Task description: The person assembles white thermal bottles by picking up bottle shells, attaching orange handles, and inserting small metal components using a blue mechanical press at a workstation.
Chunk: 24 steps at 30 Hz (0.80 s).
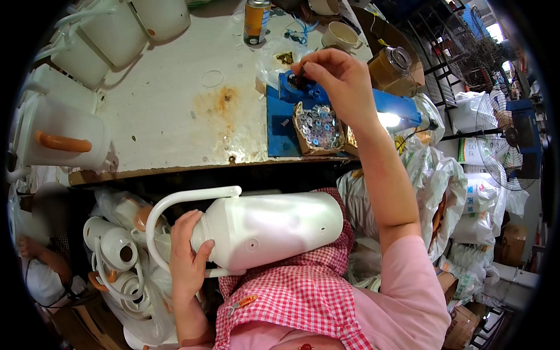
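Across my lap lies a white plastic jug body (280, 224), on its side, with a large curved handle and small holes in its wall. My left hand (188, 251) is closed round its narrow neck, inside the loop of the handle. Over the end of a blue bench machine (396, 108), my right hand (341, 73) pinches a small dark piece that my fingers partly hide. Just below that hand sits a small cardboard box (300, 131) full of metal washers. Another box of small brass-coloured parts is partly covered by my forearm.
White jugs (64, 131) line the table's left side, one with an orange handle. A spray can (256, 22), a cup (341, 36) and a plastic bag (269, 64) stand toward the back. More jug parts (119, 251) pile up lower left, near another person. Sacks and fans fill the right.
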Available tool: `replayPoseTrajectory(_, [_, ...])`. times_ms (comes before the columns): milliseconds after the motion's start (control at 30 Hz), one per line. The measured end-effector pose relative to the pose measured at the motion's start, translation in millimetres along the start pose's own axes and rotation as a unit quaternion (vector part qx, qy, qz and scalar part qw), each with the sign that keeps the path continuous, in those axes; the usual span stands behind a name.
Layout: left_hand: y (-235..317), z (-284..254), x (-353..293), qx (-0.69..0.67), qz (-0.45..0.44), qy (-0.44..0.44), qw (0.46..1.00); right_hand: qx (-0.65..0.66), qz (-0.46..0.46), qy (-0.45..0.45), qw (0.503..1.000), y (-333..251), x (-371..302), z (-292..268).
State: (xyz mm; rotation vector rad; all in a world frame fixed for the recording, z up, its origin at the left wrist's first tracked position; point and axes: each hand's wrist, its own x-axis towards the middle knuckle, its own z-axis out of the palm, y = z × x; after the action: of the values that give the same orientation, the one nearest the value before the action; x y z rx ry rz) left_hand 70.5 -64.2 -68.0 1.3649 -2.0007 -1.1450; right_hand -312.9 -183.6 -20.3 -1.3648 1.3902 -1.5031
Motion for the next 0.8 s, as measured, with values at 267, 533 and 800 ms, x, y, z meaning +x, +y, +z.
replayPoseTrajectory(267, [-8.6, 6.2, 3.4, -0.003, -0.019, 0.015, 1.000, 0.006, -0.106, 0.022, 0.994, 20.2, -28.6, -11.4])
replayPoseTrajectory(533, [-18.2, 14.1, 9.8, 0.005, -0.006, 0.035, 0.999, -0.462, -0.023, 0.017, 0.887, 82.5, -82.7, -29.0])
replayPoseTrajectory(800, [-13.7, 16.5, 10.9, 0.028, -0.010, 0.047, 0.998, -0.484, -0.038, -0.007, 0.874, 104.6, -75.2, -32.7])
